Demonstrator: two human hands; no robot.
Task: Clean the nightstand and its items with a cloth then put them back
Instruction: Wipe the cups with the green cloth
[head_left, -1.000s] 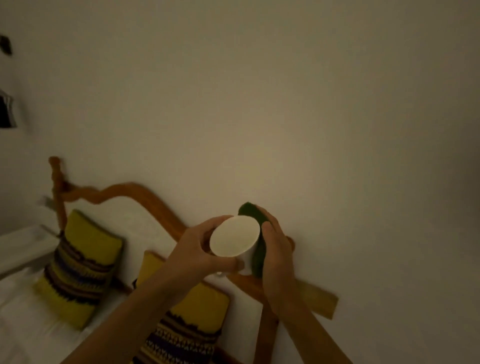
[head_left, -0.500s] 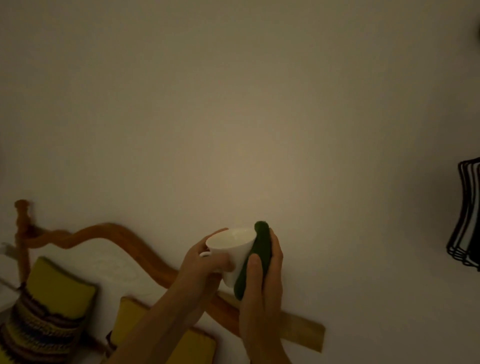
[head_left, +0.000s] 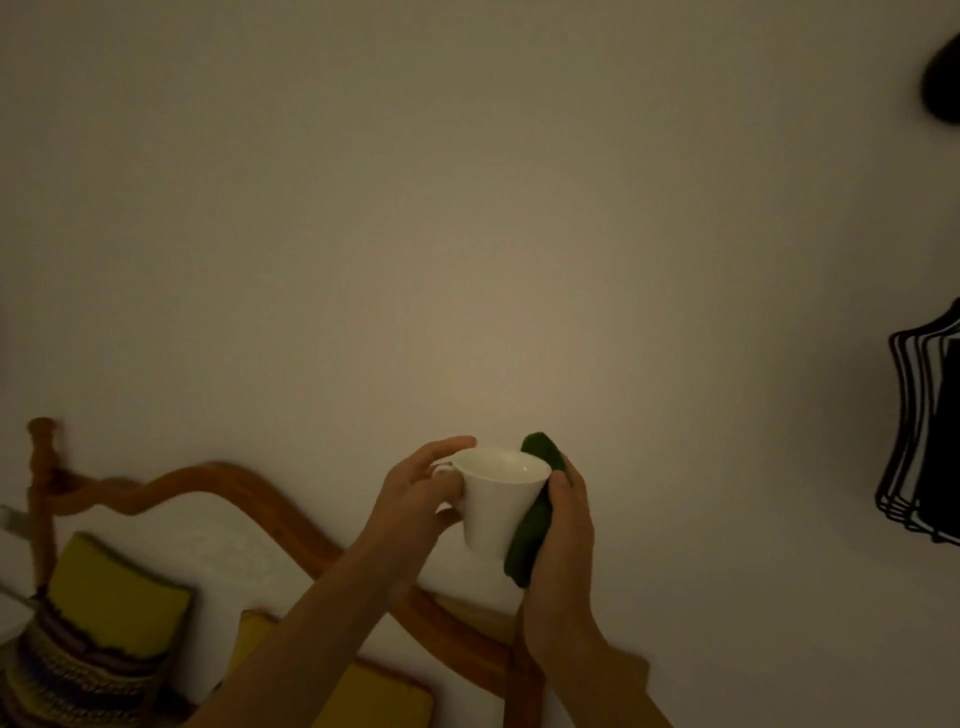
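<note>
A pale wall (head_left: 467, 234) is filling most of the dimly lit view. Along the lower left a curved wooden headboard (head_left: 228, 475) is running down toward the bottom centre, with a turned post (head_left: 40, 467) standing at its far left end. Two yellow patterned cushions are leaning against the headboard: one (head_left: 98, 639) at the lower left corner, another (head_left: 384, 696) at the bottom edge, partly hidden by the left forearm. At the right edge a black wire-framed object (head_left: 919, 431) is hanging on the wall; its nature is not clear in this light, possibly a lamp shade.

Both forearms are reaching up from the bottom edge, and the hands are meeting in front of the wall above the headboard's right end. The left hand (head_left: 415, 499) is gripping a white cup (head_left: 498, 499) at its handle side, fingers curled around it, index finger lying along the rim. The cup is being held in the air, mouth tilted toward the camera. The right hand (head_left: 563, 545) is closing on a folded green cloth (head_left: 535, 525), pressing it against the cup's right outer wall, thumb lying across the cloth.
</note>
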